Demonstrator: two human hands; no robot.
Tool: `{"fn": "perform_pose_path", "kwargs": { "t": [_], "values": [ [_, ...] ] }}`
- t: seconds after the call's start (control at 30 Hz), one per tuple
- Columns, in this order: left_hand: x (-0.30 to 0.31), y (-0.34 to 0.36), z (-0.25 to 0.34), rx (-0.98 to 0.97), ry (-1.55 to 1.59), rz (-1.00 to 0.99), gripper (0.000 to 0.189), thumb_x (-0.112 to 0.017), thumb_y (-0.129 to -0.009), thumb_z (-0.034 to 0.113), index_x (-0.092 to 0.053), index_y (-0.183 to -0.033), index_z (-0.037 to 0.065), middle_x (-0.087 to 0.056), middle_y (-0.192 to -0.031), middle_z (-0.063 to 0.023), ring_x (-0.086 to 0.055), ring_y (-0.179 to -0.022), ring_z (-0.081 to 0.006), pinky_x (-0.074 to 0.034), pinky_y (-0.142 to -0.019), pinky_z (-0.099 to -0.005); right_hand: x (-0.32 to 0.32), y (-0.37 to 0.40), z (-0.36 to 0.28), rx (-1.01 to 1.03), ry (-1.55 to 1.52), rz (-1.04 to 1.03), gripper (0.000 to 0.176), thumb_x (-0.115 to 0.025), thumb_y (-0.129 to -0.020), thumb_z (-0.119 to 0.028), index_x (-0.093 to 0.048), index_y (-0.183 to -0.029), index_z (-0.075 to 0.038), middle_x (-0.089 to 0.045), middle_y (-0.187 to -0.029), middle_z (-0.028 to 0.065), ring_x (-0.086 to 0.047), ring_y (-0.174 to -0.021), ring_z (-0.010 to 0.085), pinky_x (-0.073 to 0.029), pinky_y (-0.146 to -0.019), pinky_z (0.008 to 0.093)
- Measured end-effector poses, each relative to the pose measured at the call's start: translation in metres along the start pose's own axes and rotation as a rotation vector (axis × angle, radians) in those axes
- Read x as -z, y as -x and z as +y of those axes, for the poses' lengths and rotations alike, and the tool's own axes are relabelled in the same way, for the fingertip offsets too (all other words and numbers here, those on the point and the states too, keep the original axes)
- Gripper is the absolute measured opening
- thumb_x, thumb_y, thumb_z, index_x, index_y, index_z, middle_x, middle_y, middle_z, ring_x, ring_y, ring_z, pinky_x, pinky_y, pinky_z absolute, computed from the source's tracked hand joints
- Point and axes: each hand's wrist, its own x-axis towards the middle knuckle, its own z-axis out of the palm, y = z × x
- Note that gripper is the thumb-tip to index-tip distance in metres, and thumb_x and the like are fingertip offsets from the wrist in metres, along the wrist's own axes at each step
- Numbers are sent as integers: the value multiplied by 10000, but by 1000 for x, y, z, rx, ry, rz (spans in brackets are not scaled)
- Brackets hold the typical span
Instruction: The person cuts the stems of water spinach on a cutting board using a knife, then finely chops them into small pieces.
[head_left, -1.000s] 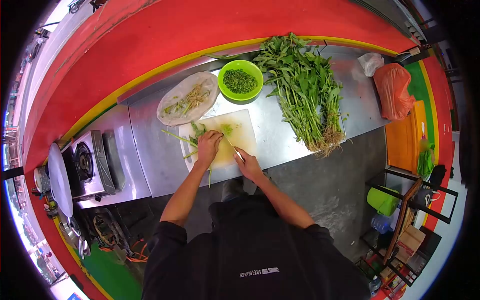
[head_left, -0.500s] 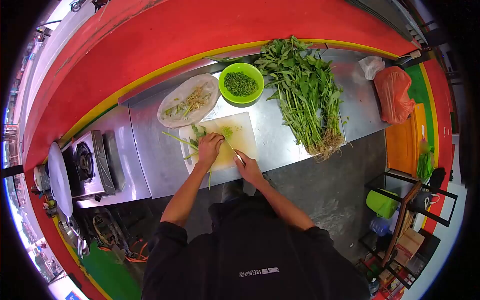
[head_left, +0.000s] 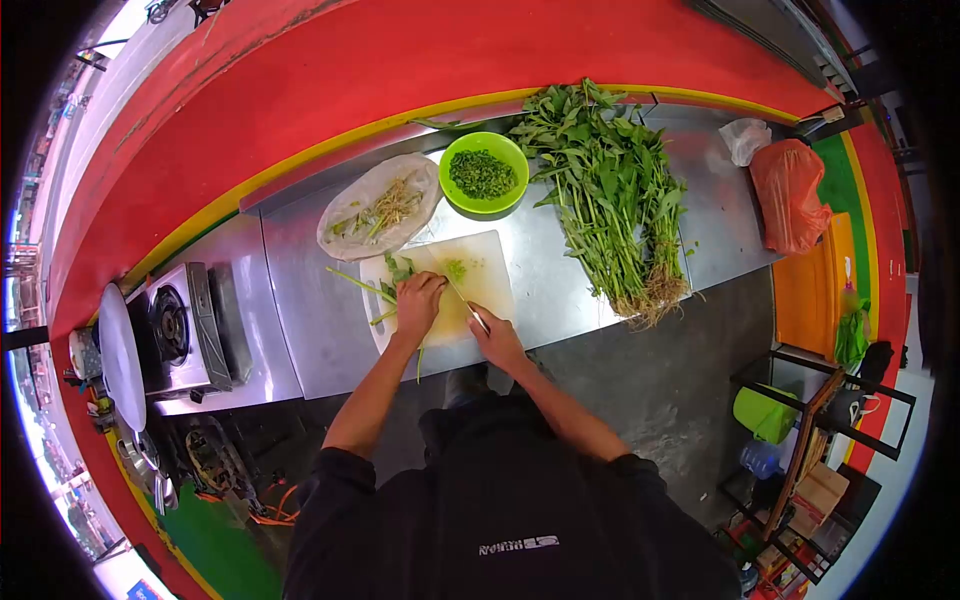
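On the white cutting board (head_left: 490,300), my left hand (head_left: 419,297) presses leafy green stems (head_left: 399,268) down with curled fingers. My right hand (head_left: 497,336) is closed around a knife (head_left: 464,303), its blade lying close to the left fingertips. Chopped green bits (head_left: 456,269) are scattered on the board just beyond the blade. A few long stems stick out past the board's left side and below my left hand. Behind the board stands a lime-green bowl (head_left: 513,150) with chopped greens (head_left: 483,174) inside.
A plastic bag (head_left: 338,205) with root trimmings lies behind the board. Large leafy bundles (head_left: 610,200) with roots rest to the right on the steel counter (head_left: 290,300). Farther right sits a red plastic bag (head_left: 788,195). A gas stove (head_left: 180,325) stands at the left end.
Very little differs. My hands and the knife stay nearly in place over the board, and the whole view has shifted slightly.
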Motion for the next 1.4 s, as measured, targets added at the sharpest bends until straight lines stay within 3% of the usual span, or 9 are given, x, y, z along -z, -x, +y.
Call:
{"fn": "perform_pose_path", "kwargs": {
  "t": [0.07,0.1,0.23,0.53,0.63,1.13,1.2,1.33,1.4],
  "values": [
    [-2,0,-1,-8,2,14,127,-728,-900,166,-766,-1018,138,-696,-980,-1,-644,-945,-217,-413,-826,-391,5,4,-4,-88,7,-43,418,-615,-1021,-269,-606,-1353,-17,-701,-1084,306,-683,-1049,463,-552,-889,483],
    [-2,1,-1,-18,0,27,130,-729,-893,163,-768,-1016,151,-694,-975,10,-644,-935,-210,-413,-820,-386,1,3,2,19,20,3,413,-620,-1016,-266,-607,-1350,-23,-703,-1051,306,-687,-1014,470,-558,-855,492],
    [-2,1,-1,-38,10,40,130,-732,-895,172,-770,-1018,153,-694,-973,13,-642,-930,-207,-412,-819,-386,-5,0,18,84,46,41,408,-617,-1014,-273,-606,-1365,-65,-702,-1000,306,-695,-945,480,-560,-804,503],
    [-2,2,1,-1,-18,13,120,-739,-896,192,-770,-1003,147,-701,-978,11,-644,-931,-205,-412,-829,-384,4,5,-2,-88,40,-49,410,-607,-1020,-281,-608,-1353,-41,-697,-1010,317,-688,-962,490,-552,-814,505],
    [-5,3,0,0,-1,26,112,-740,-896,189,-769,-994,142,-702,-972,8,-646,-928,-207,-411,-842,-382,-2,8,7,-1,14,2,418,-610,-1018,-285,-602,-1359,-41,-696,-1008,320,-687,-964,489,-553,-820,505],
    [-1,1,4,61,14,-4,135,-727,-905,175,-767,-1022,121,-708,-1017,-9,-647,-981,-229,-423,-877,-398,-7,6,5,5,30,28,399,-574,-1044,-264,-601,-1371,-36,-701,-1054,313,-704,-1007,454,-557,-854,465],
    [-3,1,2,9,-8,35,120,-727,-900,173,-772,-1008,144,-692,-966,16,-635,-930,-206,-419,-845,-392,-6,9,7,-61,16,13,393,-570,-1044,-297,-605,-1362,-68,-692,-1017,321,-677,-979,496,-550,-828,520],
    [-1,3,3,-12,1,40,121,-723,-905,180,-774,-1010,150,-696,-973,30,-631,-920,-198,-407,-828,-386,-7,3,3,-32,89,22,399,-534,-1058,-316,-602,-1367,-73,-695,-968,315,-685,-924,497,-544,-801,537],
    [1,3,6,4,14,19,119,-726,-904,178,-772,-1006,138,-703,-984,10,-639,-933,-211,-411,-840,-391,-4,0,-1,-142,68,-46,398,-540,-1062,-302,-608,-1370,-58,-692,-1058,325,-697,-1011,465,-549,-869,482]
  ]
}}
